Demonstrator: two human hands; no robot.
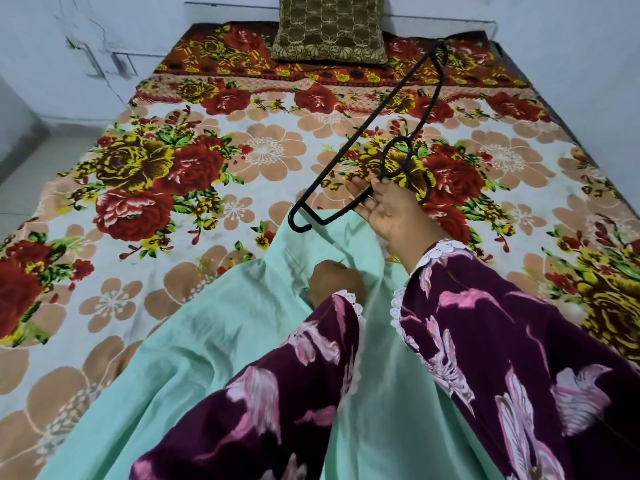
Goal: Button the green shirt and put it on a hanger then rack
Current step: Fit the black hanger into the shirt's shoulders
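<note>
So the green shirt is spread over the near part of the bed, running from the bottom edge of the view up toward the middle, on top of a loud flowered bedspread. The right hand is palm-up just above the top end of the shirt, with the fingers pinching a black wire hanger near its twisted neck. The hanger is up in the air and tilted, one end hovering right over the shirt's top edge and the other end pointing off toward the far right corner of the bed. The left hand is down on the shirt with its fingers curled into the fabric near the top, bunching it a bit; it looks like a grip on the cloth, though the fingertips are hidden. Both arms are in dark purple sleeves with pink flowers and white lace cuffs. A brown patterned pillow leans against the wall at the head of the bed.
</note>
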